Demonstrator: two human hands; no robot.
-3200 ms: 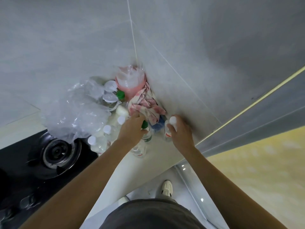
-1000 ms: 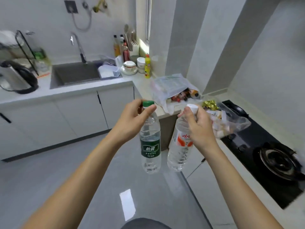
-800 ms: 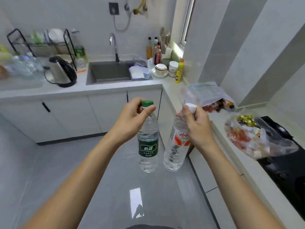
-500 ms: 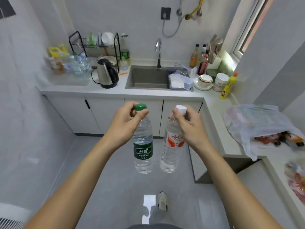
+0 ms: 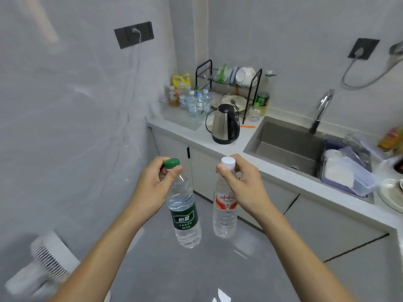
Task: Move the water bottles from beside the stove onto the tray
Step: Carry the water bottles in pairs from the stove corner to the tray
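Counter (image 5: 237, 147) ahead carried a clear tray (image 5: 183, 118), some bottles on it. Mid-carry: left hand (image 5: 152, 188) pinched green-cap bottle (image 5: 184, 214) by the neck, right hand (image 5: 244, 186) pinched white-cap bottle (image 5: 225, 212) likewise. Next: likely close in, set both upright on tray.

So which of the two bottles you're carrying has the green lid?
The green-label bottle in the left hand. Its cap is green; the red-label bottle in the right hand has a white cap.
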